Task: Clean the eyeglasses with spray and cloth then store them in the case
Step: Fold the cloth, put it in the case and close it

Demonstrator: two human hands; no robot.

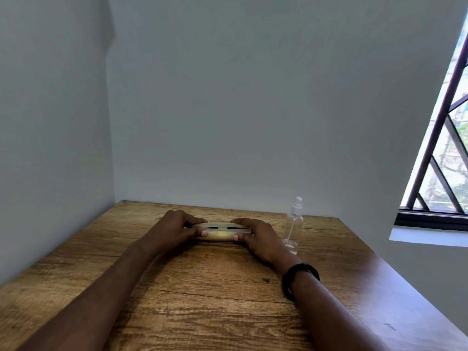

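Both hands clamped on cream oval plastic case [222, 233], flat on brown wooden table [202, 300]. Long axis left-right: left hand [177, 228] pinches left end, right hand [258, 236] right end. Clear plastic spray bottle [293, 229] just beside right hand.

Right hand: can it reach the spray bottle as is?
Likely yes: the spray bottle stands upright just right of the right hand, nothing between them, though that hand grips the case.

Case [222, 232]: pale, translucent, flat on the worktop [202, 295]
Left hand [177, 228]: grips case's left end
Right hand [255, 235]: grips case's right end
Spray bottle [293, 224]: upright, just right of case
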